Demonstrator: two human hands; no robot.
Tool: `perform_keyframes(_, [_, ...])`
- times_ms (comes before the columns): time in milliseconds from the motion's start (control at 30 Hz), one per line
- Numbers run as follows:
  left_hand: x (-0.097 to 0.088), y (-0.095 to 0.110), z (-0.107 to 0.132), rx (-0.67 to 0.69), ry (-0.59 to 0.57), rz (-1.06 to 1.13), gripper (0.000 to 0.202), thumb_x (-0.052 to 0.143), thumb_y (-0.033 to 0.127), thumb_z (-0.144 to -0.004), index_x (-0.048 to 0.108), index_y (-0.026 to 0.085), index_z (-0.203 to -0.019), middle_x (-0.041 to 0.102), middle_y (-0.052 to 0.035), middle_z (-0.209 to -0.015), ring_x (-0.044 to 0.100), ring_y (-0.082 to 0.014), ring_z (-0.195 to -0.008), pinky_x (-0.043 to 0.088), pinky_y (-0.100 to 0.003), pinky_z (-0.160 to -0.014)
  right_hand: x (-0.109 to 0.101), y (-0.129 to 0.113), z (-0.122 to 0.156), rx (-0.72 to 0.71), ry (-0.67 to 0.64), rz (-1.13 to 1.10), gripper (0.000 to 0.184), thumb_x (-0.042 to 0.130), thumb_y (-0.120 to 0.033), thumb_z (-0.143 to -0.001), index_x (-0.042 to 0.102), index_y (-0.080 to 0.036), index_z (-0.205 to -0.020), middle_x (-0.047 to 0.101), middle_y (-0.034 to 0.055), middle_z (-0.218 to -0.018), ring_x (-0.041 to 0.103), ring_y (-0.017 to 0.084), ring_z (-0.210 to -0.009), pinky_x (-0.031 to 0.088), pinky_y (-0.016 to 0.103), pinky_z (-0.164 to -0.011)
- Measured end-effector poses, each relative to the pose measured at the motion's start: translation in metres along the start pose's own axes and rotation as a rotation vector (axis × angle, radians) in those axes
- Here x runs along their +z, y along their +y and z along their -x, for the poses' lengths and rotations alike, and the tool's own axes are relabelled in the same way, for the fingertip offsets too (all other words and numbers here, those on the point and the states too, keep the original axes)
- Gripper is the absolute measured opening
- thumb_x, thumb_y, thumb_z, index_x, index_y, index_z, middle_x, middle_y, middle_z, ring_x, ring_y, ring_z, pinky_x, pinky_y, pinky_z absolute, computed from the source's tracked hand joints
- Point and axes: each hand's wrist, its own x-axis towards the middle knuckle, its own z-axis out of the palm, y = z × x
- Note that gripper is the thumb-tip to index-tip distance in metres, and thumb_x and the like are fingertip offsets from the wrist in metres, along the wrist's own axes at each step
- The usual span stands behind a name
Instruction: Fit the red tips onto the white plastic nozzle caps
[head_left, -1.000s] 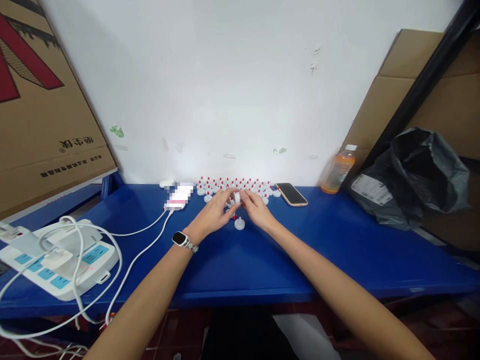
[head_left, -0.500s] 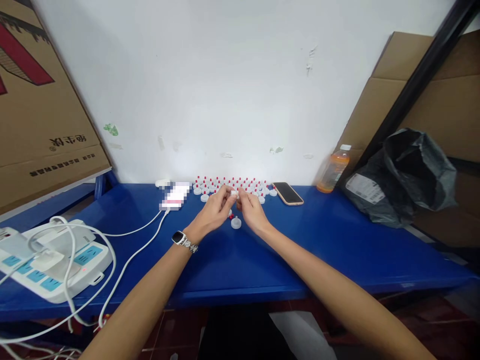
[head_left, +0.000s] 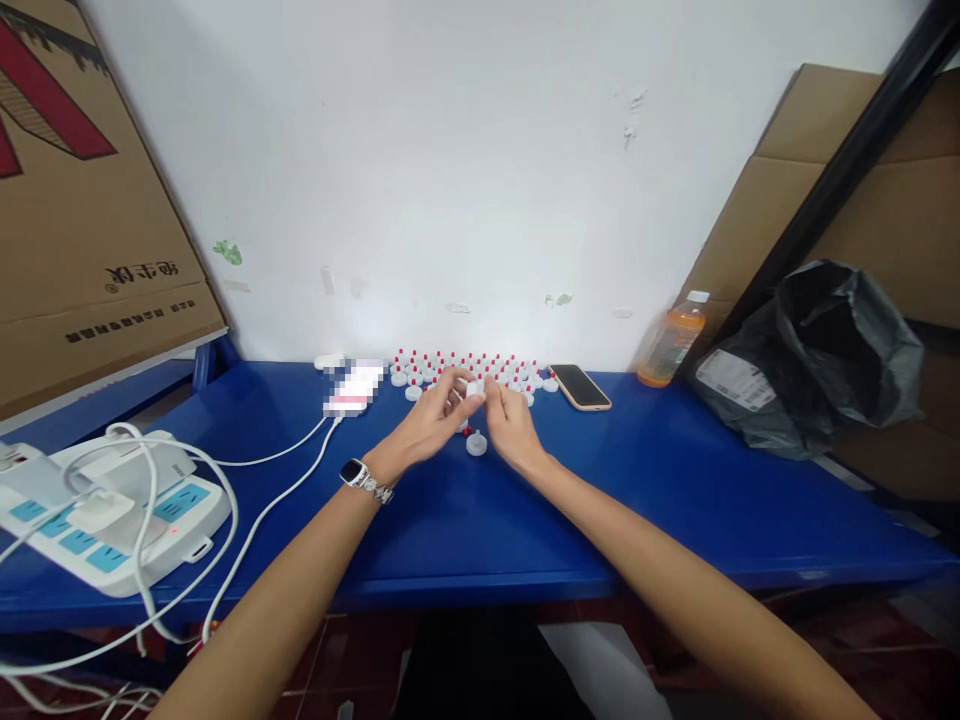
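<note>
A white bottle cap [head_left: 474, 388] is held up between my two hands, above the blue table. My left hand [head_left: 437, 418] has its thumb and fingers closed around the cap from the left. On the cap's right side, my right hand [head_left: 516, 425] is closed in a pinch; what lies between those fingertips is hidden. Just below the hands sits a loose white cap [head_left: 476, 444] with an upright nozzle and no red tip on it. Next to it is a small red tip [head_left: 467, 431], partly covered by my left hand. Behind are rows of white caps with red tips [head_left: 414, 372].
A phone [head_left: 581, 388] lies right of the caps, near an orange drink bottle [head_left: 671, 345] and a dark plastic bag [head_left: 806, 370]. At left are a blurred-out device [head_left: 356, 385] on a cable and a power strip [head_left: 124, 550] with loose white cords. The wall [head_left: 480, 180] closes the back.
The fingers of my left hand have opened a little around the cap, and more of the cap shows. The whole view has shifted slightly.
</note>
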Motion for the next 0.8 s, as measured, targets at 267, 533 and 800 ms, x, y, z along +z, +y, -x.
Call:
perform_keyframes(267, [-0.002, -0.012, -0.002, 0.041, 0.145, -0.008, 0.042, 0.023, 0.052, -0.102, 0.050, 0.020, -0.107, 0.048, 0.0006, -0.075, 0.047, -0.0135, -0.065, 0.042, -0.028, -0.063, -0.007, 0.008, -0.004, 0.054, 0.087, -0.054, 0.052, 0.029, -0.058, -0.098, 0.037, -0.022, -0.061, 0.040, -0.0012, -0.057, 0.039, 0.014, -0.056, 0.029, 0.030, -0.056])
perform_keyframes(533, [-0.017, -0.025, -0.003, 0.010, 0.010, -0.157, 0.035, 0.049, 0.048, -0.095, 0.056, 0.023, -0.118, 0.064, -0.0029, -0.097, 0.059, -0.0161, -0.081, 0.048, -0.029, -0.070, -0.007, 0.040, -0.008, -0.002, -0.315, 0.216, 0.034, 0.047, -0.040, -0.095, 0.048, -0.021, -0.066, 0.053, -0.0022, -0.059, 0.046, 0.013, -0.057, 0.029, 0.027, -0.057])
perform_keyframes(800, [-0.016, -0.029, -0.002, 0.057, 0.007, -0.236, 0.032, 0.063, 0.045, -0.087, 0.061, 0.023, -0.111, 0.068, -0.0062, -0.110, 0.063, -0.0214, -0.100, 0.048, -0.037, -0.090, -0.011, 0.037, -0.013, 0.081, -0.261, -0.082, 0.030, 0.051, -0.049, -0.092, 0.061, -0.020, -0.092, 0.058, -0.0030, -0.065, 0.053, 0.014, -0.062, 0.038, 0.027, -0.061])
